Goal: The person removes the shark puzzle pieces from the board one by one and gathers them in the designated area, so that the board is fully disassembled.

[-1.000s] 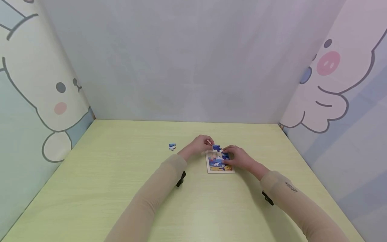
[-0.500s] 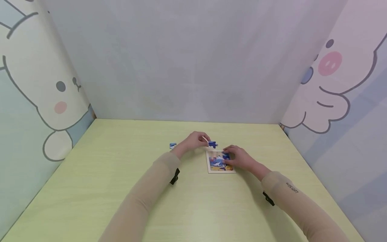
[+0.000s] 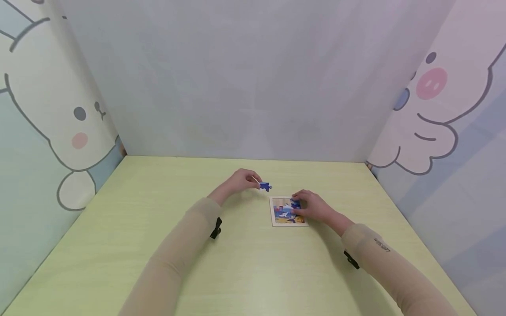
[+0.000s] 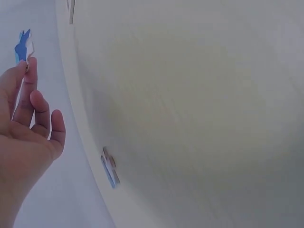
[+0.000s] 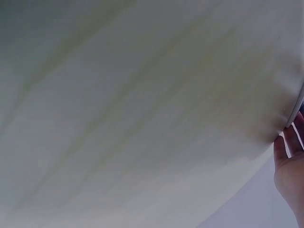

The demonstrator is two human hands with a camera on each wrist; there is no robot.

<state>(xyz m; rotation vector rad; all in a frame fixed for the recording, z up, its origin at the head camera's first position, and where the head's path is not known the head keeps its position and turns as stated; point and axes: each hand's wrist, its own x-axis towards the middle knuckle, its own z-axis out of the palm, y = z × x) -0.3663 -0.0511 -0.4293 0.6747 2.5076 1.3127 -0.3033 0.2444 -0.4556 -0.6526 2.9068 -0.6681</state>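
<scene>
Head view: the left hand (image 3: 242, 180) pinches a blue puzzle piece (image 3: 265, 186), now shifted left, away from the puzzle frame (image 3: 290, 225). The right hand (image 3: 310, 205) remains on the frame's right side; whether it grips cannot be told. Bare backing shows at the frame's upper left, so the held piece is probably unplaced.

Left wrist view: thumb and finger clamp the piece; a loose piece (image 4: 110, 167) lies on the surface (image 4: 190, 109).

Right wrist view: fingertips (image 5: 279, 141) meet the frame's edge.
</scene>
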